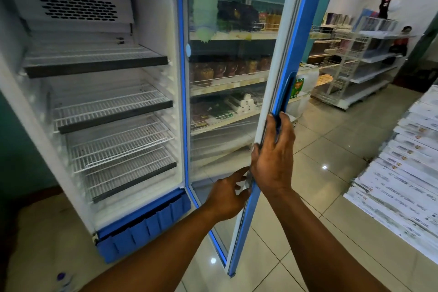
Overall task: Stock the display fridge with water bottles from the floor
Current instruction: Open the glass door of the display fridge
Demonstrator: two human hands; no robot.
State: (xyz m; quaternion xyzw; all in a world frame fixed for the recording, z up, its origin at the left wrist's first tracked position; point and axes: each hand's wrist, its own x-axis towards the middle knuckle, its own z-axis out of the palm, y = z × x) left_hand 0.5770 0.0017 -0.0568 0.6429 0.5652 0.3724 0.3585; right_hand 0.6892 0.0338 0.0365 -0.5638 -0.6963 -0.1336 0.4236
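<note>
The display fridge stands open with several bare wire shelves inside. Its blue-framed glass door is swung out to the right. My right hand grips the door's free edge just below the black handle recess. My left hand holds the same edge lower down, from the inner side. One water bottle with a purple cap shows on the floor at the bottom left.
Stacked printed cartons fill the right side. White shop shelving stands at the back right, and stocked shelves show through the door glass. A person sits far back. The floor is glossy tile.
</note>
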